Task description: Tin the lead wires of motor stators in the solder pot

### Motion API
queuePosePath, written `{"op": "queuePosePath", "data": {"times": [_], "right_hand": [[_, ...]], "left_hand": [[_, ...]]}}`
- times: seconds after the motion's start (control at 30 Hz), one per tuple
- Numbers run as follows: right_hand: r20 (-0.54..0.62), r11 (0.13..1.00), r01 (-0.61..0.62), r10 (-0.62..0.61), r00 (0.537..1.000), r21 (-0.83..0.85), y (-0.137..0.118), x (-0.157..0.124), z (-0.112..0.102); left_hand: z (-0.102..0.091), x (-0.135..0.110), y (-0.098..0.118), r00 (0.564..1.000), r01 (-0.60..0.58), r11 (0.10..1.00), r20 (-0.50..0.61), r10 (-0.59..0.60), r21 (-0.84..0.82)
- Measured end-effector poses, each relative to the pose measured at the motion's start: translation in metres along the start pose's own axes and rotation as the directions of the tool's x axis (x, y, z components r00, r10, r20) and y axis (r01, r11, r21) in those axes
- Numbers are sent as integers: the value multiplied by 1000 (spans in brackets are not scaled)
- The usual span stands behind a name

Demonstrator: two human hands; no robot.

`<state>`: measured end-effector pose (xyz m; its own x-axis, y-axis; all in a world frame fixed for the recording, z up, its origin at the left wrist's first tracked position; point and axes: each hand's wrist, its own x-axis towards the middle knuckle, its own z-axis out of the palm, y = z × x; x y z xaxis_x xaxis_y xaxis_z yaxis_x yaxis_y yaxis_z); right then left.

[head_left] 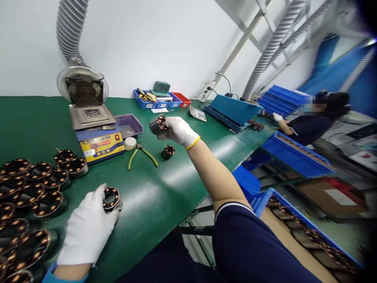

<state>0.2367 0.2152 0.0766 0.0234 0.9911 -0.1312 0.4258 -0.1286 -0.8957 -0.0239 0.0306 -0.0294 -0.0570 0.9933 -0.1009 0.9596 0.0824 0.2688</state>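
Observation:
Both my hands wear white gloves. My left hand (pixel 88 228) is closed round a small copper-wound motor stator (pixel 111 198) near the front of the green table (pixel 165 184). My right hand (pixel 178 130) is stretched out over the table's middle, gripping another wound stator (pixel 159 125) held in the air. A third stator (pixel 169 151) stands on the mat just below that hand. Several more wound stators (pixel 32 188) crowd the table at the left.
A solder pot with a yellow control box (pixel 98 143), a fan (pixel 84 88), a purple tray (pixel 129 125) and green-handled cutters (pixel 141 153) lie mid-table. Blue bins (pixel 159 102) stand at the back. Blue crates (pixel 294 157) of parts sit right, where another person (pixel 312 122) works.

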Motion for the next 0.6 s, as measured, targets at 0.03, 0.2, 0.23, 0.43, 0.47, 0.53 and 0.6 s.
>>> {"op": "queuePosePath", "data": {"times": [0.03, 0.2, 0.23, 0.43, 0.47, 0.53, 0.6], "right_hand": [[5, 998, -46, 46, 999, 52, 14, -8, -20], [-133, 902, -315, 287, 949, -294, 74, -22, -90], [-137, 851, -355, 327, 935, -387, 83, -21, -95], [-48, 758, -359, 399, 916, -544, 108, -16, -81], [-93, 727, -337, 354, 930, -598, 105, -21, -75], [-247, 672, -287, 157, 956, -683, 93, -36, -60], [-302, 748, -185, -23, 953, -638, 78, -59, -35]], "left_hand": [[-1, 1, -1, 999, 16, 1000, 28, -16, -18], [-7, 5, 1, 978, 39, 999, 208, -32, -31], [-7, 6, 2, 972, 39, 999, 234, -31, -30], [10, 0, 7, 1000, -5, 973, 9, 8, -233], [13, -1, 7, 998, -20, 959, -55, 4, -283], [18, -3, 9, 990, -42, 923, -144, -14, -382], [20, -4, 10, 978, -63, 876, -206, -42, -477]]}}
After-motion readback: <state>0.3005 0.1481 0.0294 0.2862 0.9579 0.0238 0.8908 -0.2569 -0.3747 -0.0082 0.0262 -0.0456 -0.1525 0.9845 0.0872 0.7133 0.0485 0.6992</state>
